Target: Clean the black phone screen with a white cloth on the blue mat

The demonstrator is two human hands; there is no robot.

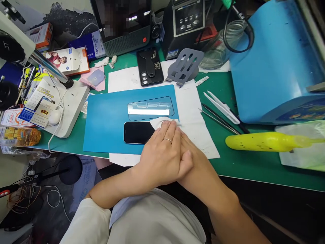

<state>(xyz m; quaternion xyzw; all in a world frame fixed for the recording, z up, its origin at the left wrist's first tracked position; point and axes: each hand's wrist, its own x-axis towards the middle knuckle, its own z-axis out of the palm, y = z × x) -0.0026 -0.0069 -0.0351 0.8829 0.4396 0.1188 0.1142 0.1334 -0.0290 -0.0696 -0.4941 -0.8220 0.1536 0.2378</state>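
My left hand (162,152), with a ring on one finger, lies flat across my right hand (194,154), its fingers stretched out. Beneath them is a white wipe (157,122), bunched on the right part of a smartphone (137,132). My right hand's fingers are mostly hidden under the left one, closed over the wipe. The phone lies face up, its screen dark, on a blue mat (106,118). Just beyond it on the mat is a clear screen protector (149,107) with a black border.
White paper (189,101) lies under the mat. Behind stand a black phone case (150,67) and a grey stand (185,66). Tweezers (223,118) and a yellow bottle (261,141) are at the right, beside a blue machine (274,64). A white lamp base (72,112) stands left.
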